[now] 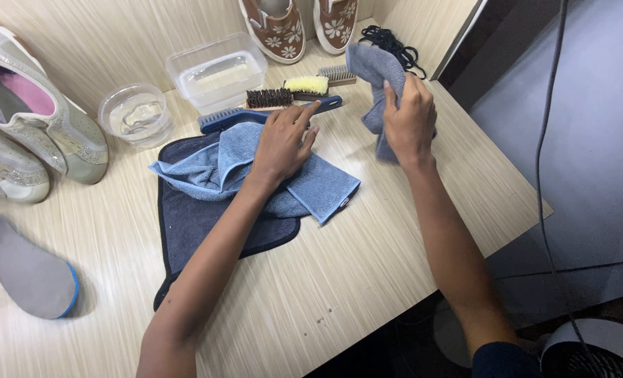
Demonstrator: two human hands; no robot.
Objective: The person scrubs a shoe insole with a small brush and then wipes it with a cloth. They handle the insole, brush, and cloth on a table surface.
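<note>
Wooden table, water-filled clear tub beside round bowl.

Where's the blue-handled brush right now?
In the head view the blue-handled brush lies on the table just beyond the left hand, whose fingertips touch its handle, in front of the rectangular clear tub and the wooden brushes.

The near half of the table lies open for passage. Farther in, brushes, a rectangular tub and a round bowl crowd the back. Shoes and an insole block the left side; folded cloths cover the middle.
</note>
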